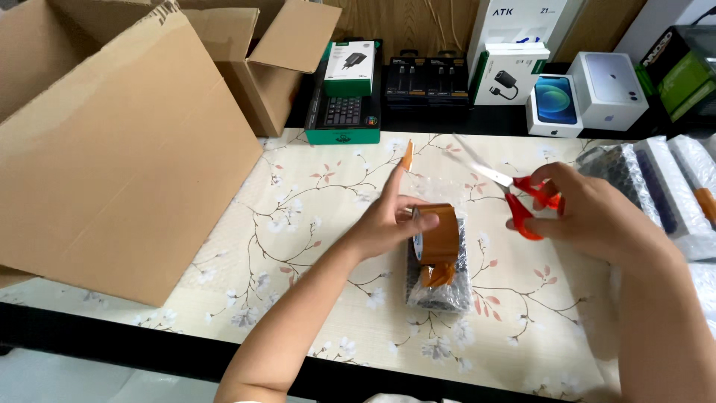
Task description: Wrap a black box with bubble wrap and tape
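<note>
My left hand [388, 220] grips a roll of brown packing tape [437, 235] standing on a small dark item wrapped in bubble wrap [438, 287]. A short strip of brown tape [407, 154] sticks up from my raised index finger. My right hand [589, 213] holds red-handled scissors [514, 190], blades open and pointing left toward the strip. The wrapped item lies on a floral tablecloth [298, 246].
A big open cardboard box [112, 149] fills the left side. Several boxed electronics stand along the far edge: a charger box [349, 69], phone boxes [556, 104], cable packs [426, 78]. Bubble-wrapped packages [656, 186] lie at the right.
</note>
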